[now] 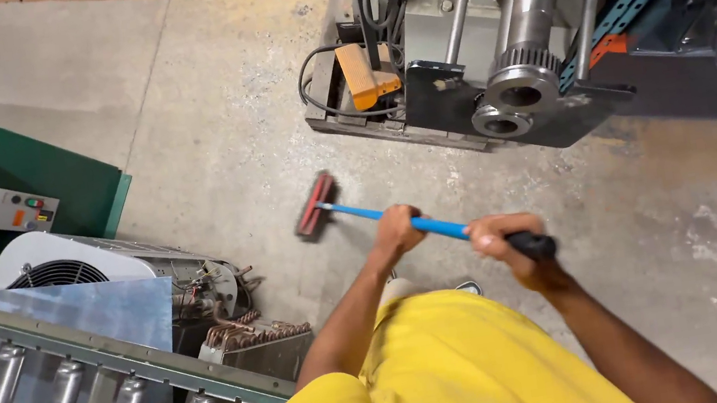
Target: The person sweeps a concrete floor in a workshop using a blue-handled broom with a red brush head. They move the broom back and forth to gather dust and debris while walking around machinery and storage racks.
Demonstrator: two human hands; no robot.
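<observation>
On our left, the roller conveyor (74,386) and the unit with the fan grille and bare copper tubing (236,329) stand close by our hip, so we judge that a wide backswing could knock the handle or an elbow into them. The broom (317,206) has its red head down on the concrete floor (203,111), out ahead of us, with its blue handle running back to us. Our left hand (398,229) is wrapped tight round the middle of the handle; our right hand (506,241) is clamped on the black end grip. Further right, black cables (325,102) trail at the base of the grey machine (495,39); a long push could snag the bristles there.
</observation>
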